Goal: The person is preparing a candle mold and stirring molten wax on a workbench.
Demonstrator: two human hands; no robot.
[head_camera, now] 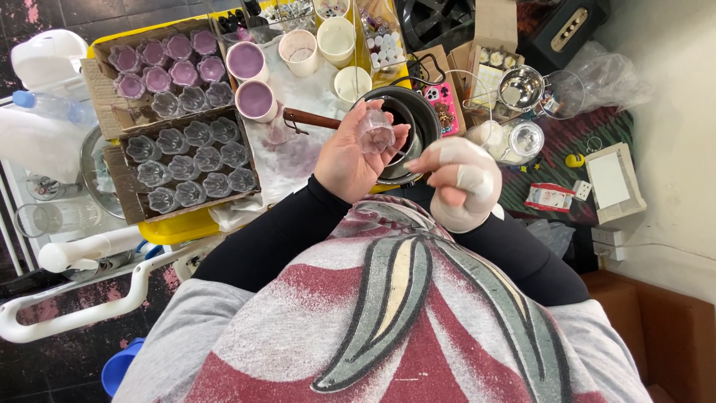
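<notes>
Clear plastic, fluted like a small flower, is what I see in my left hand [349, 160]: a little cup mould [375, 132] pinched between thumb and fingertips, held up just above the dark round pot [424, 112]. The cup looks empty and see-through, with ridged sides. My right hand [461, 183] is curled into a loose fist beside it, thumb and finger pressed together on a thin white strand I can barely make out; pale tape or a bandage wraps the fingers. A wooden handle [309, 118] sticks out from the pot toward the left. Further left, two cardboard trays [112, 168] hold rows of the same fluted cups, some filled with matte purple wax, the rest clear. Two round purple candles [256, 101] sit on stained white paper [298, 153].
</notes>
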